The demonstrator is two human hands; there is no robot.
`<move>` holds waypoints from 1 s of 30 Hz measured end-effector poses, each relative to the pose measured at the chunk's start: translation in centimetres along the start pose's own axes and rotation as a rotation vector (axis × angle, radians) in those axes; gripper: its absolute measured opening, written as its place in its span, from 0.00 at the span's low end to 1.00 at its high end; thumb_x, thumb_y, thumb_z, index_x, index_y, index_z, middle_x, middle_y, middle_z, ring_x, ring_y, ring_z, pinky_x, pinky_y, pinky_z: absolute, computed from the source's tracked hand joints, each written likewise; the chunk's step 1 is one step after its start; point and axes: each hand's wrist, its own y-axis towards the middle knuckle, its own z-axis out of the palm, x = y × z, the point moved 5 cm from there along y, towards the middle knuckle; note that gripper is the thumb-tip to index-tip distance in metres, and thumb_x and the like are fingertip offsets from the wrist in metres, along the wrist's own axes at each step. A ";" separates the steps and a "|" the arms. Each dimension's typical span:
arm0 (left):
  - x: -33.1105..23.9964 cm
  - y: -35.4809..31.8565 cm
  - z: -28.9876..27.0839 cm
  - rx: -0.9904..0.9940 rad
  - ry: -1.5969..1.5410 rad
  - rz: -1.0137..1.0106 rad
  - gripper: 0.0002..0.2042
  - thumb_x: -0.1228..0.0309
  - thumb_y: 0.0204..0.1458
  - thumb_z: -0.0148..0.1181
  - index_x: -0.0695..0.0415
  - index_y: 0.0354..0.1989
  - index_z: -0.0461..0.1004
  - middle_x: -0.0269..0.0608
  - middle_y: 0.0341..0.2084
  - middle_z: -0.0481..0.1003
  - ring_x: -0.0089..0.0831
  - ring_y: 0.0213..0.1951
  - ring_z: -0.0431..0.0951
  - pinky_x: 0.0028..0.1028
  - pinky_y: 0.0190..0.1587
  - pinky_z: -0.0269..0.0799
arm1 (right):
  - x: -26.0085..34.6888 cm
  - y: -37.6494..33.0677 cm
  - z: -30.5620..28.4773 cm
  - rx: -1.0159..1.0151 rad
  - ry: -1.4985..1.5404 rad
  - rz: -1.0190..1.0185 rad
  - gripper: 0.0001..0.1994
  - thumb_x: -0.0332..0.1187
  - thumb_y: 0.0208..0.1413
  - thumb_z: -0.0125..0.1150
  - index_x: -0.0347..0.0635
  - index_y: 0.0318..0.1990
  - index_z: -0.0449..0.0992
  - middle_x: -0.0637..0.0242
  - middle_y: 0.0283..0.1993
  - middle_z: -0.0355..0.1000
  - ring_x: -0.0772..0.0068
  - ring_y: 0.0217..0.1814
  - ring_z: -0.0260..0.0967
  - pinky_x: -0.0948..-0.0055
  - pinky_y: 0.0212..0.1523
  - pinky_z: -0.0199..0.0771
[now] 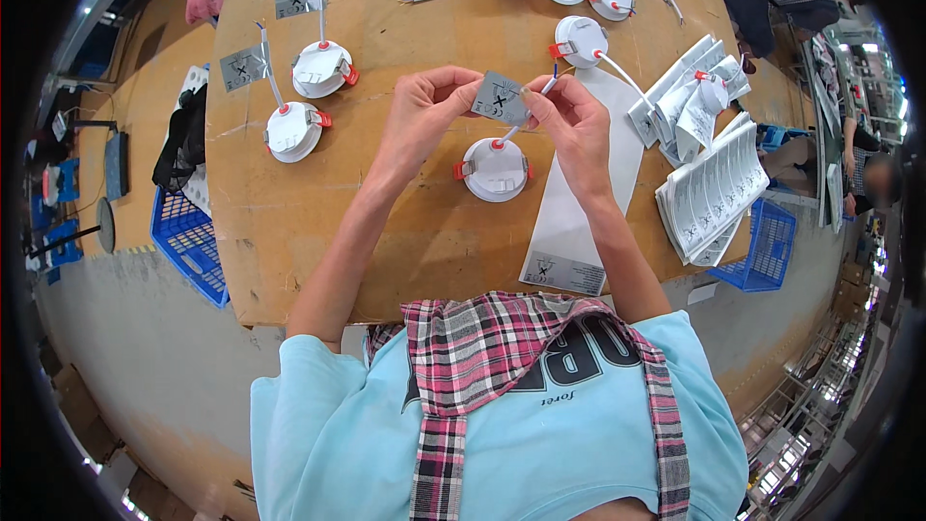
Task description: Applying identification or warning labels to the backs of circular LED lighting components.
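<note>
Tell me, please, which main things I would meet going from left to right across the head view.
Left blue basket, leftmost white lamp, left hand, silver label, right hand, label sheets.

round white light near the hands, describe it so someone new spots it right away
On the brown table, find the left hand and right hand holding a silver label. Just below them in the picture lies the round white light, red clips at its sides. It alone has its cable running up to the right hand.
</note>
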 end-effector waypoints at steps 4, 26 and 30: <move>-0.3 0.0 0.4 0.011 -0.035 0.009 0.12 0.68 0.57 0.55 0.66 0.39 0.76 0.38 0.32 0.78 0.21 0.34 0.77 0.24 0.42 0.74 | 0.0 0.0 -0.1 -0.015 0.000 0.005 0.07 0.29 0.56 0.59 0.34 0.37 0.73 0.68 0.32 0.73 0.83 0.31 0.67 0.81 0.34 0.71; -1.4 -0.2 0.6 0.017 0.024 0.029 0.15 0.65 0.59 0.51 0.66 0.41 0.76 0.40 0.33 0.78 0.23 0.36 0.78 0.26 0.44 0.75 | 0.1 0.2 -0.2 -0.050 -0.014 0.003 0.05 0.28 0.55 0.59 0.35 0.34 0.73 0.72 0.29 0.71 0.87 0.29 0.64 0.84 0.30 0.66; -1.3 0.0 0.6 0.026 -0.034 0.008 0.17 0.63 0.59 0.49 0.67 0.44 0.75 0.45 0.35 0.78 0.28 0.37 0.79 0.28 0.45 0.75 | 0.1 0.1 -0.3 -0.070 -0.055 -0.015 0.05 0.28 0.55 0.59 0.35 0.35 0.73 0.71 0.29 0.72 0.87 0.30 0.66 0.84 0.31 0.67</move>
